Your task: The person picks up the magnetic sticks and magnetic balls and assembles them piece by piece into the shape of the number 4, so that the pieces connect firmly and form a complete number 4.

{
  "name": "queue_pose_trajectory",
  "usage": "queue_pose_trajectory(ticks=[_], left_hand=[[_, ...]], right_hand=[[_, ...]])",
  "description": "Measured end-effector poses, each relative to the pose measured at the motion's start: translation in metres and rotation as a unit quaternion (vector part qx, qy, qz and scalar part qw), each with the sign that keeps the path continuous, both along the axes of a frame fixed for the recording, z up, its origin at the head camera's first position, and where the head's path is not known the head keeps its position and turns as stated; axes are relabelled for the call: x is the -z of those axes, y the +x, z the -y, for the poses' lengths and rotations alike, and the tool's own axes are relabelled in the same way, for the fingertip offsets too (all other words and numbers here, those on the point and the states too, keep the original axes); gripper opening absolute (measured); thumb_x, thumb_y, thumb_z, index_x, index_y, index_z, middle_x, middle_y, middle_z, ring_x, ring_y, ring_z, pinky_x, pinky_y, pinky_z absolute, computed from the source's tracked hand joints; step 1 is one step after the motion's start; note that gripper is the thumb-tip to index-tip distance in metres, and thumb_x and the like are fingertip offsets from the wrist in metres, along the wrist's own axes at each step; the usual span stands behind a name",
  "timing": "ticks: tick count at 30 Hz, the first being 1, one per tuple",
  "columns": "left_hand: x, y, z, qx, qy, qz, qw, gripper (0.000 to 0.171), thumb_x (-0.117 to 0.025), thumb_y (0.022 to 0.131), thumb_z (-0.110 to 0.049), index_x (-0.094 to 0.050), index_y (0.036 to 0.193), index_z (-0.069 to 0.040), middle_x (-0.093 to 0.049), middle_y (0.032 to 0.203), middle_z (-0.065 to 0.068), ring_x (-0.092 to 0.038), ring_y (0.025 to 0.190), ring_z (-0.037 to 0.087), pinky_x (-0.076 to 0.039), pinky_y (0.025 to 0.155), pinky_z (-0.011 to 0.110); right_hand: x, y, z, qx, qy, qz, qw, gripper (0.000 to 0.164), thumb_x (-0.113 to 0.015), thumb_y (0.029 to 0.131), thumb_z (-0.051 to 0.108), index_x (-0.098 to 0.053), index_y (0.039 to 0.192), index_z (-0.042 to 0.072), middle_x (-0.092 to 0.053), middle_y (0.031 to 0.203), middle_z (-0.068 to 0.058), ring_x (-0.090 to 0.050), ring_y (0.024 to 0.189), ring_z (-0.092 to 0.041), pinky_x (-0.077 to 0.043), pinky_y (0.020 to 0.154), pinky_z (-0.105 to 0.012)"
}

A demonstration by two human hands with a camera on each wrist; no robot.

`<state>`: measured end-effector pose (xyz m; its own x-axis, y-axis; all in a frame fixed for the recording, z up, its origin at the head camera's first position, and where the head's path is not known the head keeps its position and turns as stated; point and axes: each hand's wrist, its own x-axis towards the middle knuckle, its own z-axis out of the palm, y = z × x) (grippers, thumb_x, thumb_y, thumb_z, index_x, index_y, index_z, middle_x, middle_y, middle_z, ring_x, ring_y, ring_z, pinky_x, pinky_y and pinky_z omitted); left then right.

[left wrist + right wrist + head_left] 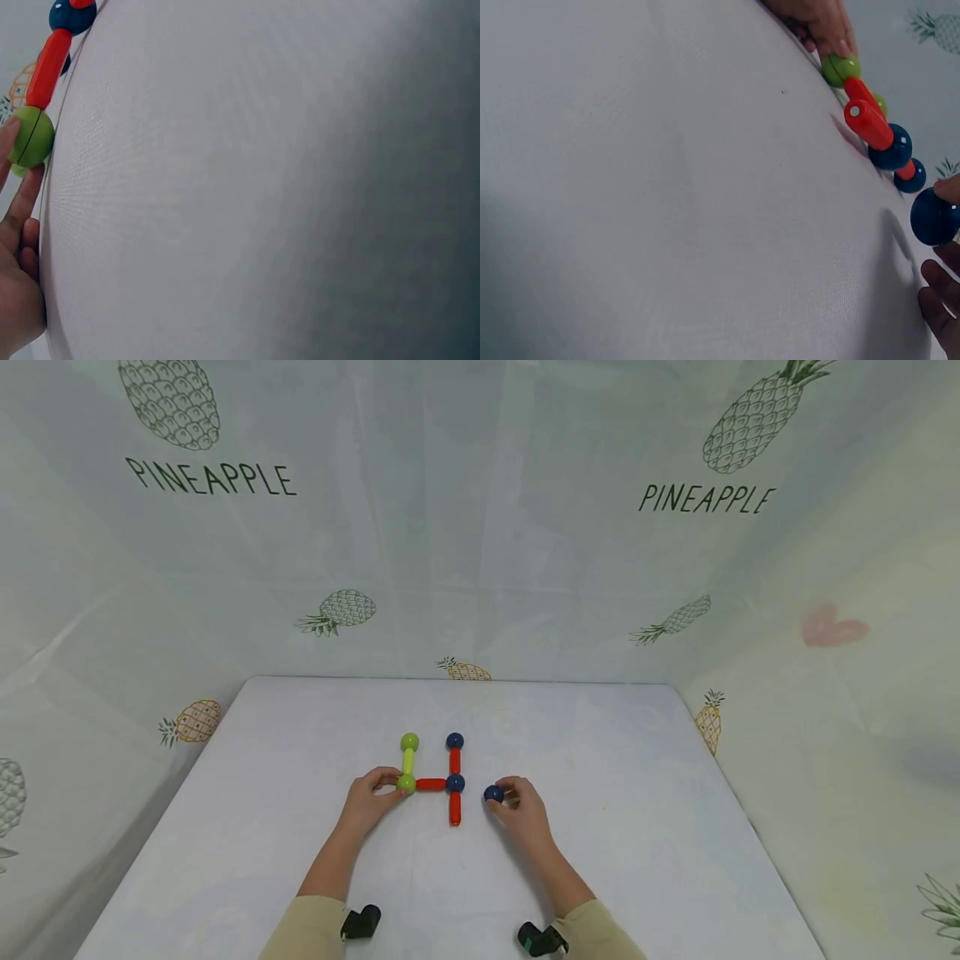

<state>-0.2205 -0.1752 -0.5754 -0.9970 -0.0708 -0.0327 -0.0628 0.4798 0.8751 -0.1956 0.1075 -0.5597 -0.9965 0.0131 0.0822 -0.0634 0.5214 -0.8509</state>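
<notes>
An assembly of balls and rods lies on the white table. Its left side has a green rod [408,762] between a far green ball [409,742] and a near green ball [406,783]. A red rod [431,785] links the near green ball to a blue ball [455,782]. From there one red rod runs to a far blue ball [454,741], and another [455,810] points toward me with a bare end. My left hand [372,800] pinches the near green ball. To the right of the assembly, my right hand [522,811] pinches a loose blue ball [933,217] between thumb and fingers.
The white table [615,760] reaches back to a hanging cloth [465,543] printed with pineapples. Dark devices are strapped at the left wrist [362,922] and the right wrist [542,939].
</notes>
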Motion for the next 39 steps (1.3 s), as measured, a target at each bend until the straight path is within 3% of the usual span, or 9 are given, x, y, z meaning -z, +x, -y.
queue_pose_trajectory(ticks=[22,33,39], left_hand=[[-0.002,0.001,0.0,-0.002,0.002,0.006,1.0,0.034,-0.078,0.083,-0.016,-0.067,0.114,-0.009,-0.07,0.107,0.006,-0.054,0.114,0.026,-0.039,0.101,0.048],[0.0,0.001,0.001,-0.002,0.006,0.002,1.0,0.034,-0.079,0.082,-0.017,-0.067,0.113,-0.011,-0.07,0.106,0.005,-0.054,0.113,0.028,-0.039,0.101,0.05],[0.0,0.001,0.001,-0.005,0.001,0.007,1.0,0.033,-0.079,0.082,-0.018,-0.067,0.112,-0.012,-0.07,0.107,0.005,-0.053,0.115,0.028,-0.038,0.101,0.051]], right_hand=[[-0.001,0.007,0.017,-0.067,0.028,0.019,0.997,0.028,-0.077,0.083,0.016,-0.064,0.109,0.013,-0.059,0.102,0.002,-0.054,0.094,-0.018,-0.05,0.079,-0.032],[-0.004,0.009,0.017,-0.115,0.051,-0.016,0.992,0.027,-0.079,0.081,0.014,-0.065,0.104,0.011,-0.06,0.099,0.003,-0.055,0.091,-0.018,-0.05,0.079,-0.032],[-0.007,0.01,0.016,-0.146,0.059,-0.004,0.988,0.027,-0.077,0.081,0.017,-0.065,0.104,0.013,-0.058,0.097,0.006,-0.054,0.09,-0.016,-0.049,0.079,-0.032]])
